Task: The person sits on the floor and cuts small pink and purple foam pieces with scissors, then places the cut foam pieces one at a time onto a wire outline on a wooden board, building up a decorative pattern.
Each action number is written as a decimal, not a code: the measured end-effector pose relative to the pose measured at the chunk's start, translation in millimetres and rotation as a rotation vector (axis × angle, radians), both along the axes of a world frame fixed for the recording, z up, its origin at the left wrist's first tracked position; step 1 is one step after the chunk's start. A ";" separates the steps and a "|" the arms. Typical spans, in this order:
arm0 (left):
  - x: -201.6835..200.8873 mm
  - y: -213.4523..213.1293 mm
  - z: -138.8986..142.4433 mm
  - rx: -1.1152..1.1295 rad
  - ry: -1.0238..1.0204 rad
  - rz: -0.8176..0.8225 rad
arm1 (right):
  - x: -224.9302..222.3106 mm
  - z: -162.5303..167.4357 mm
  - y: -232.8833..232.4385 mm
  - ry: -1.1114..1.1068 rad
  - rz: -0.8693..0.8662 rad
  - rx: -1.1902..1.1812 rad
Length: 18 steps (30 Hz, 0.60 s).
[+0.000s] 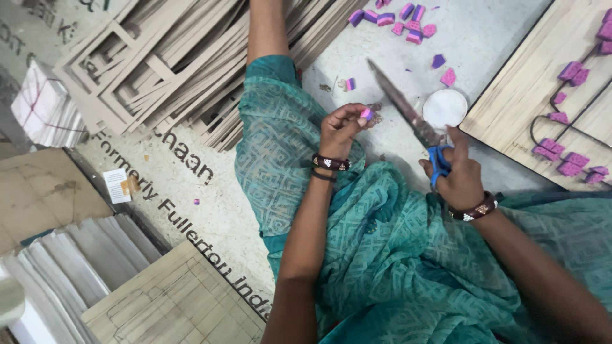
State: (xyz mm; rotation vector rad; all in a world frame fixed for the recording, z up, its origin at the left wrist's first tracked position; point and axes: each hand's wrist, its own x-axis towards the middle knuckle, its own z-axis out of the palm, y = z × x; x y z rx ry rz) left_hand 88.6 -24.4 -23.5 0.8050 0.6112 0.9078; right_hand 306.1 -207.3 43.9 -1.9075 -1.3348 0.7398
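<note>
A small pink foam piece (366,114) sits pinched between the fingertips of the left hand (338,130), which is curled closed around it just above the person's lap. Close to its right, the right hand (454,175) is closed through the blue handles of a pair of scissors (408,114), whose long grey blades point up and to the left, their tip well above the pinched piece; whether the blades are parted cannot be told. Both wrists wear dark beaded bangles, and the forearms rest over teal patterned cloth (382,242).

Just beyond the scissors lies a round white lid (445,107) on the pale floor (497,38). Further up, loose pink and purple foam blocks (408,22) are scattered on the floor. At the right, a light wooden board (529,83) carries more pink blocks along a dark cut outline. To the upper left lies a pile of cut cardboard frames (159,64), and stacked sheets (83,255) lie at the lower left.
</note>
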 end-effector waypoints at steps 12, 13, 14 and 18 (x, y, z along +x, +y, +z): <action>-13.9 -3.9 26.9 0.029 -0.159 0.040 | -6.0 -21.5 -14.0 -0.008 0.018 -0.149; -15.1 -4.8 26.9 0.024 -0.176 0.046 | -7.5 -23.0 -14.0 -0.010 0.028 -0.129; -16.8 -5.4 26.7 -0.004 -0.178 0.053 | -8.7 -23.6 -13.7 -0.011 0.038 -0.109; -22.8 -3.5 23.4 -0.067 -0.194 0.077 | -8.4 -17.5 -12.9 0.116 0.014 -0.038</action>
